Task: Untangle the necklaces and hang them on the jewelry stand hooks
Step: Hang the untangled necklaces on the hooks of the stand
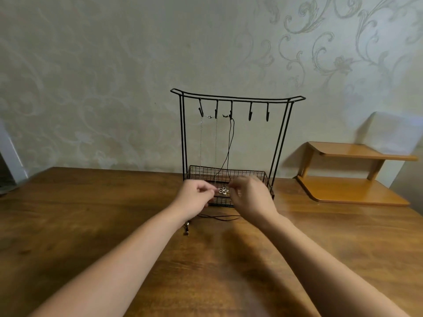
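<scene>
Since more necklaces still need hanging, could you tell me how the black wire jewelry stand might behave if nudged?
The jewelry stand looks thin-wired and tall, so probably light and apt to tip or slide. Its basket base should steady it somewhat. The hanging silver chain would likely swing.

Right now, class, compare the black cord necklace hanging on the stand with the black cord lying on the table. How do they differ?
The hanging black cord necklace drops from the third hook from the left into the wire basket; the cord on the table lies flat in front of the stand. The hanging one sits taut and near-vertical; the table one curves loosely. Small beads show at the table cord's end; none show on the hanging cord. Both are thin and black.
</scene>
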